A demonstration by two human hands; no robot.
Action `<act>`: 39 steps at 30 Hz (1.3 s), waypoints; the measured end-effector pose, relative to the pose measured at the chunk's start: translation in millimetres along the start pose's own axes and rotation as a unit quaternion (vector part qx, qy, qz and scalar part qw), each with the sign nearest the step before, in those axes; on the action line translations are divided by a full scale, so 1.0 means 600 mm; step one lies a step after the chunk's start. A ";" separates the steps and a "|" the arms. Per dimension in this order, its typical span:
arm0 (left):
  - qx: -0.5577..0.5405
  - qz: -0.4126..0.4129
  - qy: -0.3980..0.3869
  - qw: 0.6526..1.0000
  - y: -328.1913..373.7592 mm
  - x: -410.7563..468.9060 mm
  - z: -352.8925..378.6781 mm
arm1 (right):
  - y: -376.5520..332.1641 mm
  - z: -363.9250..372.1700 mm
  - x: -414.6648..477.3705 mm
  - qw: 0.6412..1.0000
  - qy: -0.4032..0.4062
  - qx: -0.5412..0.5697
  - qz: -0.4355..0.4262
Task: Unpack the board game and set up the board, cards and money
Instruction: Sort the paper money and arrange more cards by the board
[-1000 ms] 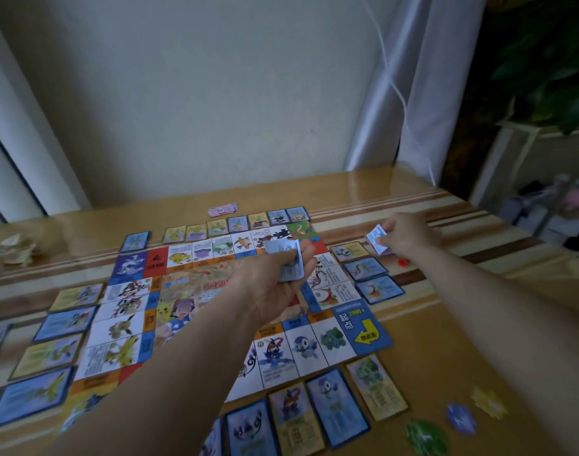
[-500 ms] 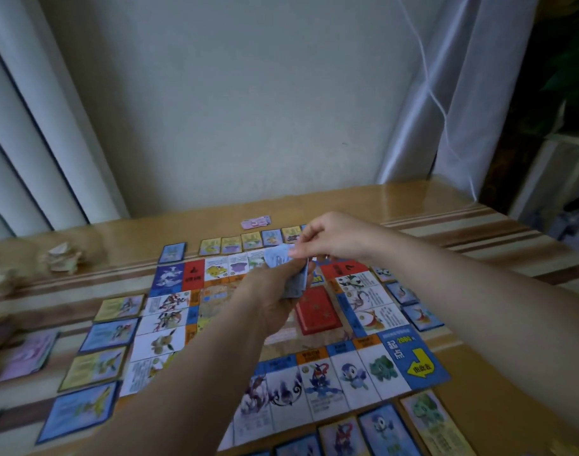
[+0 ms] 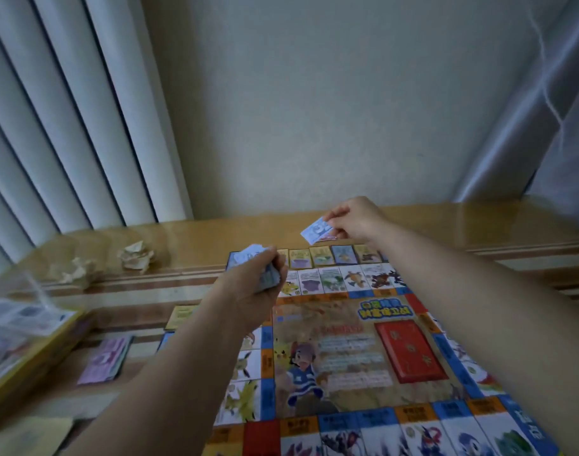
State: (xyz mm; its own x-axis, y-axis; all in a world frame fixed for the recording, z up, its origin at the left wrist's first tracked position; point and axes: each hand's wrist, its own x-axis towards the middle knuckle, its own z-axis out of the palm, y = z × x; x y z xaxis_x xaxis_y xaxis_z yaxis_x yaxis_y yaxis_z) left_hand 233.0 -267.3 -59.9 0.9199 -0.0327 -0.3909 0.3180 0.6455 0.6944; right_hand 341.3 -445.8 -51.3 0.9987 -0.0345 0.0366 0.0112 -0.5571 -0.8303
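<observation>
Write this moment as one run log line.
left hand: grips blue stack | right hand: pinches one blue slip beyond board

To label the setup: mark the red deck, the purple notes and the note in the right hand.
red deck (image 3: 410, 350), head view, middle of its top face.
purple notes (image 3: 106, 358), head view, middle of the top note.
note (image 3: 315, 231), head view, its blue face, clear of the right hand (image 3: 358, 222).
</observation>
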 end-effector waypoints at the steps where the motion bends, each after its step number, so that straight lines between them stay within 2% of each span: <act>1: -0.005 0.006 0.005 1.000 0.009 0.003 -0.006 | 0.010 0.006 0.021 0.999 0.032 -0.018 0.009; 4: -0.044 0.001 0.015 0.999 0.032 0.008 -0.025 | 0.033 0.024 0.069 0.994 0.090 -0.061 0.016; 7: -0.054 -0.006 -0.001 0.999 0.045 0.009 -0.038 | 0.049 0.041 0.096 0.989 0.110 -0.096 0.029; 10: -0.032 -0.005 -0.006 0.999 0.048 0.010 -0.042 | 0.069 0.057 0.107 0.979 0.095 -0.172 0.047; 13: -0.023 0.000 -0.016 1.000 0.046 0.013 -0.044 | 0.081 0.062 0.103 0.946 0.046 -0.316 0.051; 15: -0.029 0.003 -0.022 0.999 0.044 0.013 -0.046 | 0.074 0.054 0.094 0.938 0.028 -0.343 0.037; 17: -0.026 0.003 -0.030 0.999 0.043 0.007 -0.047 | 0.051 0.043 0.080 0.948 0.031 -0.316 0.006; 19: -0.011 0.007 -0.037 0.999 0.044 -0.004 -0.050 | 0.003 0.039 0.049 0.970 0.014 -0.238 -0.041; 21: 0.002 0.023 -0.043 0.999 0.045 -0.022 -0.055 | -0.061 0.046 -0.006 0.985 -0.047 -0.140 -0.084; 23: 0.012 0.047 -0.040 0.998 0.046 -0.043 -0.066 | -0.121 0.063 -0.071 0.982 -0.122 -0.095 -0.112; 32: 0.045 0.104 0.018 0.993 0.056 -0.163 -0.154 | -0.227 0.158 -0.241 0.937 -0.285 -0.140 -0.144; 36: 0.085 0.129 0.063 0.986 0.053 -0.212 -0.211 | -0.245 0.208 -0.272 0.924 -0.309 -0.162 -0.153; 39: 0.046 0.134 0.121 0.983 0.063 -0.242 -0.251 | -0.252 0.252 -0.276 0.934 -0.292 -0.142 -0.149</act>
State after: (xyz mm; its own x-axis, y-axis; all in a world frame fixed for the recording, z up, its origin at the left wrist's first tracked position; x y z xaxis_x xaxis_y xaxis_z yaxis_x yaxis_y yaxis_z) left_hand 76.9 -123.4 -67.8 0.8957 0.3184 -0.3105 0.1009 0.5345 0.8391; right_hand 181.5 -230.7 -16.0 0.8112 0.5690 -0.1350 0.3624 -0.6703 -0.6476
